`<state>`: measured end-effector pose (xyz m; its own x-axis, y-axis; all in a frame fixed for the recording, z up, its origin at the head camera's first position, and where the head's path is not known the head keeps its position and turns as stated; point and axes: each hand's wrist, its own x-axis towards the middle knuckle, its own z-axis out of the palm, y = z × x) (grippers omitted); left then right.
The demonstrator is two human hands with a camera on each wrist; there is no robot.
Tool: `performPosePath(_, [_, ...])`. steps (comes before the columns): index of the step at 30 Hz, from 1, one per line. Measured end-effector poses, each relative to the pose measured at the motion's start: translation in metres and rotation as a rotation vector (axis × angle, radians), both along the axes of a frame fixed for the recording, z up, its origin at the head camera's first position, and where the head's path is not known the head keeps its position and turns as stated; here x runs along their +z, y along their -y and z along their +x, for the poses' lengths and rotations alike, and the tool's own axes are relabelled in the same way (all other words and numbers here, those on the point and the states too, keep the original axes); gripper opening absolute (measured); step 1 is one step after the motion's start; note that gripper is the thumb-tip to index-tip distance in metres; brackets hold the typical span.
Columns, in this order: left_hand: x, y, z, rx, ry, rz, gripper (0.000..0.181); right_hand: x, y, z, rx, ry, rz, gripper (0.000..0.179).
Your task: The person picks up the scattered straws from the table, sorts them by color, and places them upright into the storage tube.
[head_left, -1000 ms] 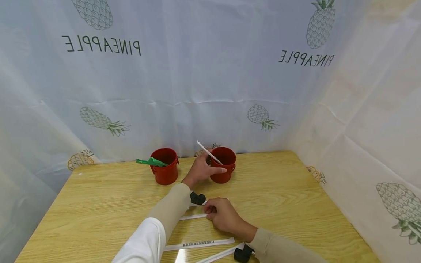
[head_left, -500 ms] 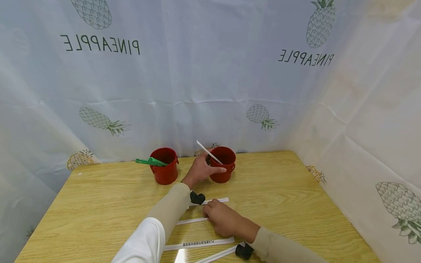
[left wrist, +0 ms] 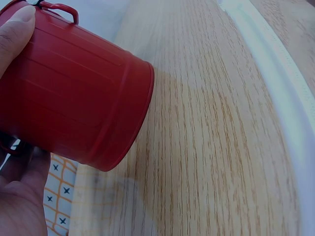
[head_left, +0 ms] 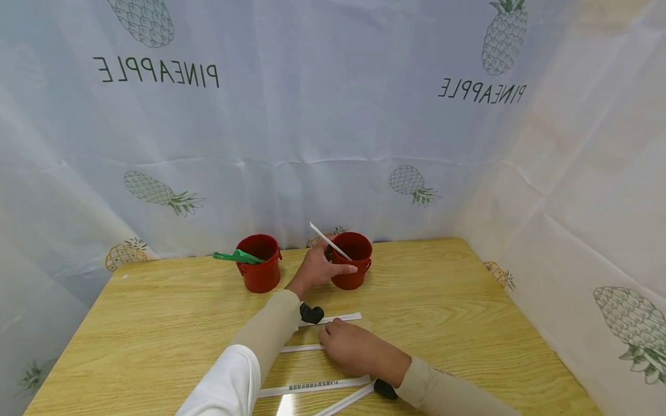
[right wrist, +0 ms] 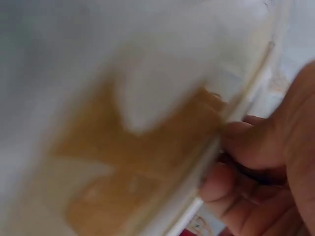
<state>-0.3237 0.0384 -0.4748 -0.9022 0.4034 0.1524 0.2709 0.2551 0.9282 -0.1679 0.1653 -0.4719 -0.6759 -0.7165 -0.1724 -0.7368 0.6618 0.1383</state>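
My left hand (head_left: pixel 318 267) grips the right-hand red bucket (head_left: pixel 350 281) by its side, with the thumb across the front; the left wrist view shows the same bucket (left wrist: pixel 83 93) close up. A paper-wrapped straw (head_left: pixel 329 240) leans out over that bucket's rim. Nearer to me, my right hand (head_left: pixel 354 349) pinches a thin white wrapped straw (head_left: pixel 300 348), whose one end sticks out to the left. In the right wrist view, thumb and finger meet on this white straw (right wrist: pixel 246 105), though the picture is blurred.
Another red bucket (head_left: pixel 262 277) stands to the left, with a green wrapped item (head_left: pixel 239 256) poking out. On the wooden table (head_left: pixel 442 312) lie more white straws: one behind my right hand (head_left: pixel 343 318), a printed one (head_left: pixel 314 386) and a slanted one (head_left: pixel 346 403) in front.
My right hand has shifted slightly towards me and turned at the wrist, the straw moving with it. The straw behind it has come into fuller view. My left hand stays on the bucket.
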Motion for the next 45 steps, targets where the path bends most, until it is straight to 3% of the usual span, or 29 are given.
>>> performPosePath(6, [0.0,0.0,0.001,-0.006,0.004,0.008,0.075,0.007,-0.001,-0.004,-0.018,0.1,0.056,0.014])
performPosePath(12, [-0.001,0.0,0.001,-0.018,0.001,0.023,0.074,0.022,-0.02,-0.008,-0.064,0.152,-0.054,0.012])
performPosePath(17, [0.0,-0.001,-0.001,-0.019,0.002,0.027,0.073,0.048,-0.052,-0.012,-0.061,0.135,-0.27,0.016])
performPosePath(22, [0.0,0.0,-0.002,-0.037,-0.005,0.045,0.072,0.081,-0.08,-0.023,-0.038,0.047,-0.6,0.02])
performPosePath(27, [0.0,0.0,-0.004,-0.042,-0.019,0.045,0.072,0.108,-0.084,-0.049,-0.085,-0.076,-0.944,0.017])
performPosePath(32, [0.0,-0.001,-0.002,-0.04,-0.002,0.046,0.076,0.109,-0.075,-0.08,-0.162,-0.106,-1.139,0.011])
performPosePath(38, [0.001,-0.003,-0.002,-0.05,0.0,0.05,0.069,0.092,-0.064,-0.103,-0.223,-0.069,-1.163,0.012])
performPosePath(45, [0.001,0.0,-0.003,-0.052,0.014,0.06,0.069,0.078,-0.054,-0.109,-0.282,-0.047,-1.013,0.014])
